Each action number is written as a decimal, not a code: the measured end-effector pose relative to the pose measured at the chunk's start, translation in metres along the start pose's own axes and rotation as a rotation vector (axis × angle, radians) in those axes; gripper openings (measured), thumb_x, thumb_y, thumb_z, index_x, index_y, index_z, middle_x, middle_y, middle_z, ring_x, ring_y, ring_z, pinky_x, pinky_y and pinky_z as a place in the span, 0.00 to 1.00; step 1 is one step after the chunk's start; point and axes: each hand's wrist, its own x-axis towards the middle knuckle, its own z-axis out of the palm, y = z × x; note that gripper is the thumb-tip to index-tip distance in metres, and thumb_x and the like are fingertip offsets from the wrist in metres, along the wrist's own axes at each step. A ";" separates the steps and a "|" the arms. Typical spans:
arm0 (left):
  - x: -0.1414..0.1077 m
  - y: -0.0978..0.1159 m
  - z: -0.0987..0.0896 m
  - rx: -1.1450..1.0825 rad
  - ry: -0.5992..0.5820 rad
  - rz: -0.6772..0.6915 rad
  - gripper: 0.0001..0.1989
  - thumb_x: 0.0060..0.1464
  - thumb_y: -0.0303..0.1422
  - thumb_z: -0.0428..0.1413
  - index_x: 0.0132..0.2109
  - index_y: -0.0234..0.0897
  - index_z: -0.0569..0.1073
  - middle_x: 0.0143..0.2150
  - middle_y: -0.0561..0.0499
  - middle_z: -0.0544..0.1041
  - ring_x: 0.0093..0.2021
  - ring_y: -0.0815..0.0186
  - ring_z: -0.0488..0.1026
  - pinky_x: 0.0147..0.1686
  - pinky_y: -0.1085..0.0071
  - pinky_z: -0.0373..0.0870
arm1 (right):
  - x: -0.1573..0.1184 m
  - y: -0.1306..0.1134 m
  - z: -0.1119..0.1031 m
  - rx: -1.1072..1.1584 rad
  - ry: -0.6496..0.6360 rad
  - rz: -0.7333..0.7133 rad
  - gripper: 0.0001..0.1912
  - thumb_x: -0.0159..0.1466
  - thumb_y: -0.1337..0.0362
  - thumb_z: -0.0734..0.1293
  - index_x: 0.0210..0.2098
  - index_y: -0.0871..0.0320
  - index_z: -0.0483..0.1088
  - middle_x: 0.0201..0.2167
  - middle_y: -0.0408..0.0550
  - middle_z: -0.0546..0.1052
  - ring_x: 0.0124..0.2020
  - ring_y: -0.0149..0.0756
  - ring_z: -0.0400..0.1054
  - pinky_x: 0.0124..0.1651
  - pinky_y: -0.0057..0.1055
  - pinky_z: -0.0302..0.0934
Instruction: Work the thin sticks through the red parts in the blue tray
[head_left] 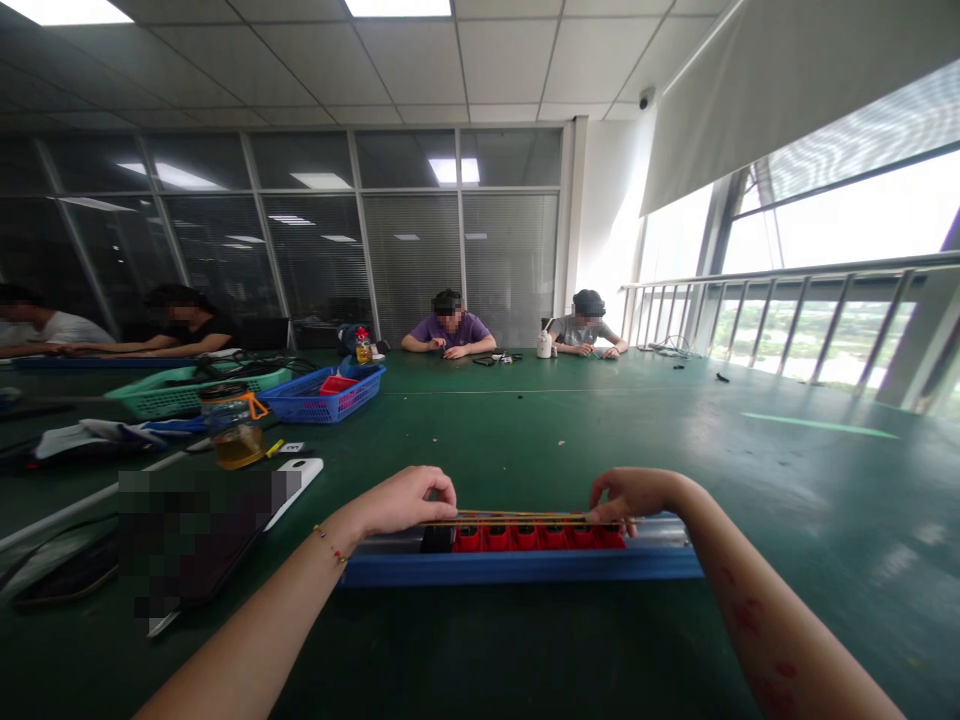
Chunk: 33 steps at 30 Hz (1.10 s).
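My left hand (pixel 411 497) pinches the left end of several thin yellowish and reddish wire-like strands (pixel 517 519). The other end lies between the closed fingers of my right hand (pixel 636 494), so the strands run nearly straight from hand to hand. Just under them sits a row of red blocks (pixel 525 539) with dark tops. The row rests in a long blue tray (pixel 525 569) with silvery inner surfaces, and a black piece (pixel 436 541) stands at its left end. My fingers partly hide both strand ends.
On the green table (pixel 517 660), a jar (pixel 238 435), a blue basket (pixel 330 397) and a green basket (pixel 150 400) stand to the left. Nearer lies a dark flat object (pixel 217 530). Across the table sit a person in purple (pixel 465 330) and one in grey (pixel 577 332).
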 end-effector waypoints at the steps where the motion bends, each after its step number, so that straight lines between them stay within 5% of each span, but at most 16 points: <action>1: -0.001 0.003 -0.001 0.009 0.020 -0.001 0.16 0.48 0.44 0.49 0.34 0.38 0.73 0.33 0.52 0.73 0.32 0.67 0.68 0.28 0.76 0.59 | 0.000 0.000 0.000 0.003 -0.002 -0.001 0.36 0.46 0.39 0.63 0.44 0.61 0.65 0.30 0.50 0.75 0.26 0.36 0.70 0.29 0.29 0.62; 9: -0.021 0.018 -0.029 0.184 0.286 0.022 0.14 0.50 0.43 0.48 0.32 0.41 0.74 0.35 0.53 0.73 0.34 0.66 0.67 0.32 0.75 0.57 | 0.001 0.001 0.001 0.015 0.002 -0.007 0.38 0.45 0.38 0.63 0.45 0.61 0.64 0.29 0.49 0.75 0.26 0.36 0.70 0.30 0.30 0.63; 17: -0.033 -0.017 -0.057 0.239 0.387 -0.090 0.15 0.48 0.44 0.49 0.34 0.41 0.74 0.34 0.54 0.73 0.31 0.68 0.67 0.29 0.75 0.57 | -0.001 0.005 0.000 0.051 -0.006 -0.036 0.30 0.47 0.43 0.66 0.38 0.60 0.61 0.26 0.46 0.74 0.27 0.37 0.70 0.30 0.29 0.62; 33: 0.044 -0.072 0.029 0.221 0.150 -0.128 0.09 0.47 0.36 0.52 0.32 0.41 0.75 0.33 0.51 0.76 0.35 0.66 0.71 0.34 0.74 0.62 | -0.009 -0.005 -0.005 -0.241 0.155 -0.139 0.24 0.46 0.43 0.66 0.30 0.58 0.69 0.29 0.45 0.73 0.30 0.35 0.65 0.28 0.26 0.56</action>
